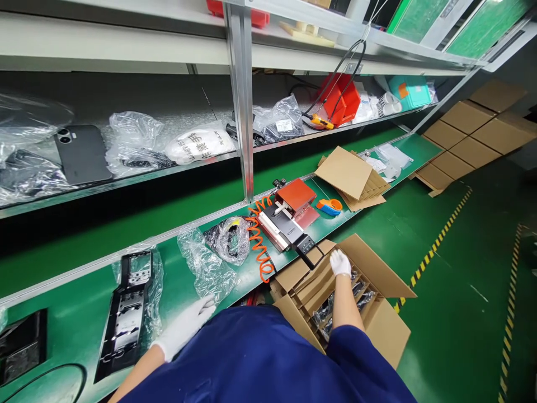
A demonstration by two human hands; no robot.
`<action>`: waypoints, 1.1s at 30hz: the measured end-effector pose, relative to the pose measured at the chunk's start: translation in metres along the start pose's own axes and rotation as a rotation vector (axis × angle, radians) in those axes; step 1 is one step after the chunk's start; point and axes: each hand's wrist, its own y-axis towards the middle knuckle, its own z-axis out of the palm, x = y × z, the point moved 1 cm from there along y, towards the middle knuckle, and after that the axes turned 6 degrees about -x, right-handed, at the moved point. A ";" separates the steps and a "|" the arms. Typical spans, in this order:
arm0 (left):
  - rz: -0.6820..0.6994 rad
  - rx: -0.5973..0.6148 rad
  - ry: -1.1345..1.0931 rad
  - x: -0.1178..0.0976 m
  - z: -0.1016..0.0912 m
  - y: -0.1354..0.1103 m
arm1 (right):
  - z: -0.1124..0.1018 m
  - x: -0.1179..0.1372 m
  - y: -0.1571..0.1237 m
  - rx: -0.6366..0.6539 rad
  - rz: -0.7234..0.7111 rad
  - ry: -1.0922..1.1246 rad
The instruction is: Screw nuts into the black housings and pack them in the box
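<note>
My left hand [184, 330], in a white glove, lies at the bench's front edge with its fingers stretched out and nothing in it. Crumpled clear plastic [210, 268] is just beyond its fingertips. To its left a black housing [126, 319] with a metal-plated inside lies on a clear bag. My right hand [340, 263], also gloved, is over the open cardboard box [293, 316] with its fingers curled; what they hold, if anything, is hidden. Inside the box, bagged dark parts [325, 310] stand between cardboard dividers [312, 291].
An orange-red fixture [296, 196] with a coiled orange hose [255, 240] and black frame stands on the bench. Beyond it are a tape roll [330, 207] and cardboard sheets [346, 170]. Above runs a shelf with bagged parts and a red bin [344, 103]. Stacked cartons [467, 129] stand right.
</note>
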 end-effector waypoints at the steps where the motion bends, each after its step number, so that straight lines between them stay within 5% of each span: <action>1: 0.003 0.012 -0.008 0.000 0.002 0.003 | -0.015 -0.019 -0.007 -0.039 0.050 -0.005; 5: 0.023 0.076 -0.029 0.001 0.009 0.017 | -0.045 -0.093 -0.037 -0.086 0.227 -0.042; 9: 0.061 0.099 -0.014 0.002 0.008 0.029 | -0.035 -0.130 -0.056 -0.028 0.287 -0.056; 22: 0.101 0.144 -0.032 0.008 -0.005 0.018 | 0.019 -0.073 -0.050 0.064 0.116 -0.025; 33: 0.082 0.097 -0.041 0.030 -0.013 0.022 | 0.022 -0.066 -0.053 0.034 0.075 -0.007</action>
